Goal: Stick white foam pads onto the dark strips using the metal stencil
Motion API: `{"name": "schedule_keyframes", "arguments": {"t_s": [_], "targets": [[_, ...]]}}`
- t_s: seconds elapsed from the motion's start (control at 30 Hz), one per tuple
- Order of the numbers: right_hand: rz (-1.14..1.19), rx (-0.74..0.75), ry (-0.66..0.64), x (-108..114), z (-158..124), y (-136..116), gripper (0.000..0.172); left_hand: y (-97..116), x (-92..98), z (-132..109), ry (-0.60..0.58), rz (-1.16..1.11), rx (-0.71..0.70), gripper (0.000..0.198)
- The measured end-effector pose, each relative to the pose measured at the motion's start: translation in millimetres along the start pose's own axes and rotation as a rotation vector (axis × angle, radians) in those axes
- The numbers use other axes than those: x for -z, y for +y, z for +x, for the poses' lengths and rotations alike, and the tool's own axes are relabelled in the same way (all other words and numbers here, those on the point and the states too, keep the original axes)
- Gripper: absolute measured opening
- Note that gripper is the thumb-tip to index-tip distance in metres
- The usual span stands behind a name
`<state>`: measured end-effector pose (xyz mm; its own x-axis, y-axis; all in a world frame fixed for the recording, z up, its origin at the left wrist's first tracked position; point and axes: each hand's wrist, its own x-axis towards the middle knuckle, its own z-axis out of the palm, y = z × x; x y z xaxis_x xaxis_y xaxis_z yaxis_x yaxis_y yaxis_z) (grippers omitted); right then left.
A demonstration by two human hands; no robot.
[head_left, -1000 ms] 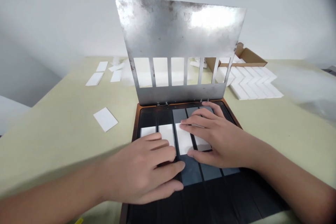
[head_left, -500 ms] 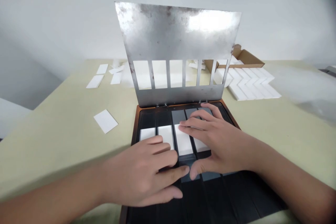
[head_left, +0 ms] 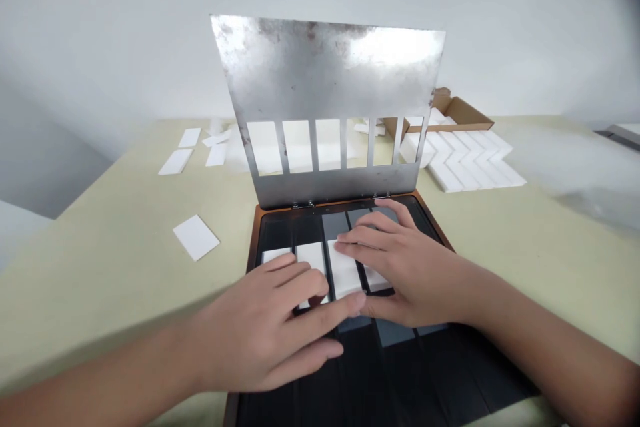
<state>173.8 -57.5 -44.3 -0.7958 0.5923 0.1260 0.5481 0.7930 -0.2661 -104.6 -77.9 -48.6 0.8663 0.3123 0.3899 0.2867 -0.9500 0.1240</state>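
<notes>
Black tray holds white cards, left grip and right grip spread there; cardboard box contains white pieces.

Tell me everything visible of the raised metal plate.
The metal plate is silvery and glossy, with dark stains and glare at upper right. Six rectangular cutouts run in a row below its middle. It stands raised, hinged along its bottom edge to the brown-edged black base. The right hand is near its right hinge; contact is unclear.
</notes>
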Motion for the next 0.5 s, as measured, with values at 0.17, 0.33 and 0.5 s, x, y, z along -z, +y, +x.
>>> {"name": "schedule_keyframes", "arguments": {"t_s": [0.17,0.33,0.5], "targets": [[0.022,-0.027,0.050,-2.3,2.3,1.1,0.049,1.4,1.4,2.8,-0.011,-0.023,-0.164,0.030],[0.019,-0.045,0.076,-4.8,4.9,1.5,0.037,1.5,-4.4,0.9,-0.104,0.022,0.037,0.038],[0.053,-0.043,0.089,-4.3,6.0,1.2,0.039,-1.0,-7.0,-0.2,-0.070,0.032,0.100,0.041]]}}
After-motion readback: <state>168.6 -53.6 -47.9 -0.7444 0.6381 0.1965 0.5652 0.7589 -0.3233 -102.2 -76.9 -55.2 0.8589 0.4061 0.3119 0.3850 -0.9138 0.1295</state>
